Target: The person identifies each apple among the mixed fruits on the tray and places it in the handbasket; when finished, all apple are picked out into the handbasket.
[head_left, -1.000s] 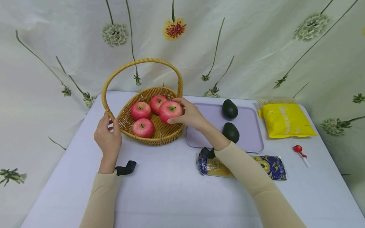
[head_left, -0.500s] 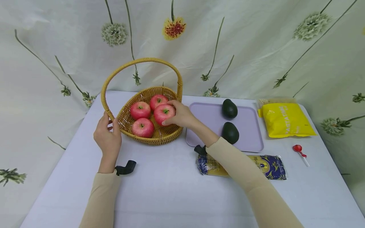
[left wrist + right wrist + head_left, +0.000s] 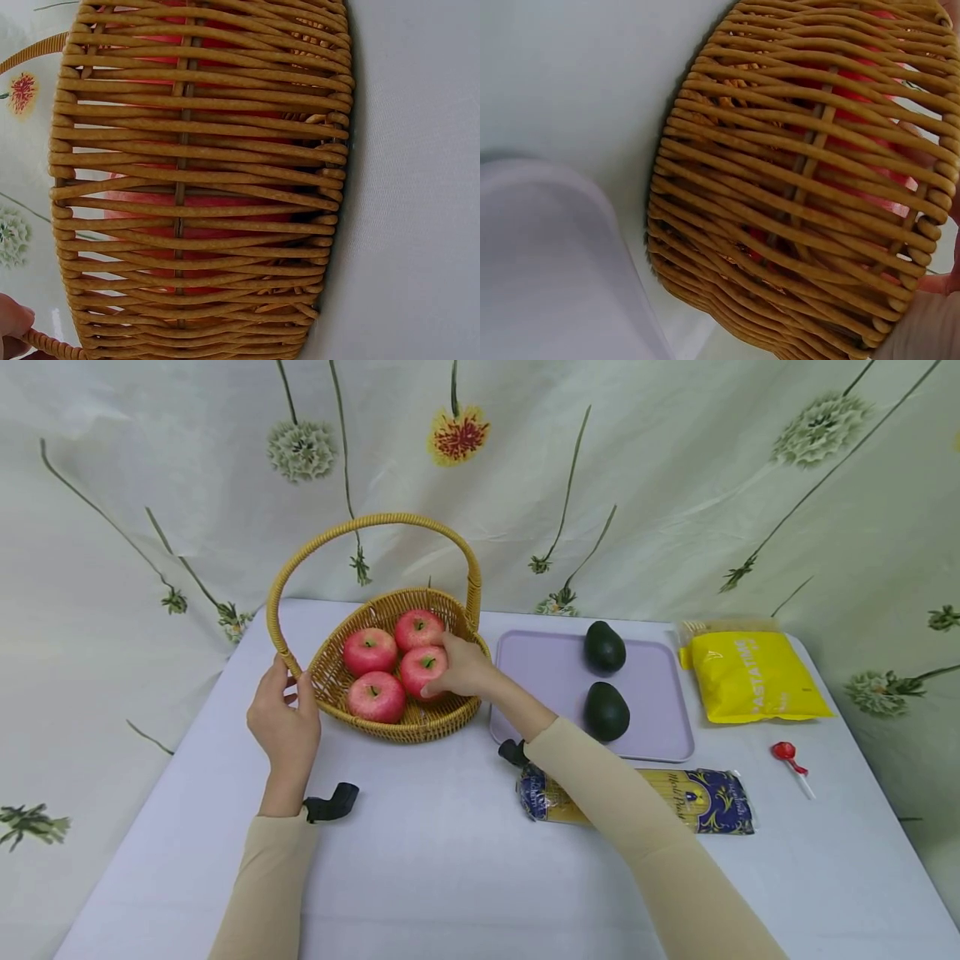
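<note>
A wicker basket [image 3: 420,727] with a tall arched handle stands at the back left of the table, with several red apples inside. My left hand [image 3: 285,718] grips the left foot of the handle between fingers and thumb. Over the basket's right rim reaches my right hand [image 3: 468,668], fingers and thumb around the right-hand apple [image 3: 422,670], which sits low among the others. In the left wrist view the basket's woven side [image 3: 202,180] fills most of the picture. The right wrist view looks at the weave [image 3: 802,172], with the hand mostly hidden behind it.
Right of the basket lies a lilac tray [image 3: 525,652] bearing two avocados [image 3: 604,647]. A spaghetti packet [image 3: 720,802] lies in front of it, partly under the right forearm. Farther right are a yellow pasta bag [image 3: 753,677] and a red lollipop [image 3: 783,752].
My right hand has moved left and down with the apple, bringing it from above the basket's right side to beside the other apples. The left hand has stayed on the handle.
</note>
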Demonstrator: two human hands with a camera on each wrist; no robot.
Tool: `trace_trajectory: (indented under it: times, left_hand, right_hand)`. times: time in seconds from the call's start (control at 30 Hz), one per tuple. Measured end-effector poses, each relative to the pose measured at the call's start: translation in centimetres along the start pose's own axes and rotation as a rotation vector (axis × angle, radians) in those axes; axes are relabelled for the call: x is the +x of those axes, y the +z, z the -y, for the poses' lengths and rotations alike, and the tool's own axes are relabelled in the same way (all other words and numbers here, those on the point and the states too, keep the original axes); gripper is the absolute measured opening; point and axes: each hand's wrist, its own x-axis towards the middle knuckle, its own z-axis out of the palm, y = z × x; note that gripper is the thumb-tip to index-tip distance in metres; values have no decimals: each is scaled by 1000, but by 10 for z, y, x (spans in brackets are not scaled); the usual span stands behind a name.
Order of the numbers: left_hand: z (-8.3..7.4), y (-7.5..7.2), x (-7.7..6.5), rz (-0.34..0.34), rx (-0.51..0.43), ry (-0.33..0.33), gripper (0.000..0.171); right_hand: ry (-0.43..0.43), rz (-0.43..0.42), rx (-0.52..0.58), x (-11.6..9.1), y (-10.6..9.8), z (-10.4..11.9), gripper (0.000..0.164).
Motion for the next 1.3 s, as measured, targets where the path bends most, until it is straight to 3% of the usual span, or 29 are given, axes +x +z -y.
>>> trace_trajectory:
  times: [0.2,0.47,0.77,1.3]
  left_hand:
    - [1,1,0,3,2,2,31]
    - [5,3,-1,-8,-6,2,30]
    - [6,2,-1,3,21,4,32]
    - [6,2,-1,-2,8,2,35]
  right_hand:
    - [18,-10,5,2,3,0,87]
    - [43,20,-94,7,8,-1,90]
    - [70,35,-115,6,10,1,93]
    - [-16,23,-143,-3,4,7,87]
